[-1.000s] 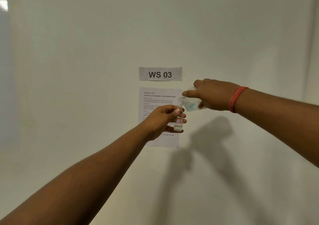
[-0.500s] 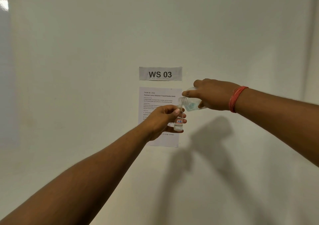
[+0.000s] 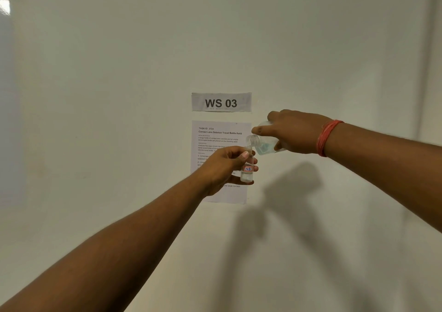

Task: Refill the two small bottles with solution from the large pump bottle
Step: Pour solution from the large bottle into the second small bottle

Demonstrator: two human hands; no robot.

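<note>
My left hand (image 3: 228,165) grips a small clear bottle (image 3: 247,168) upright; it carries a label reading 7B and has a little clear liquid at the bottom. My right hand (image 3: 291,132) holds the large clear bottle (image 3: 262,145) tilted, its open threaded neck just above the small bottle's mouth. Pale blue liquid lies in the large bottle. No pump head or second small bottle is in view.
Both hands are held up in front of a plain white wall. A "WS 03" sign (image 3: 221,102) and a printed task sheet (image 3: 220,134) are stuck to the wall behind the hands. A red band circles my right wrist (image 3: 326,138).
</note>
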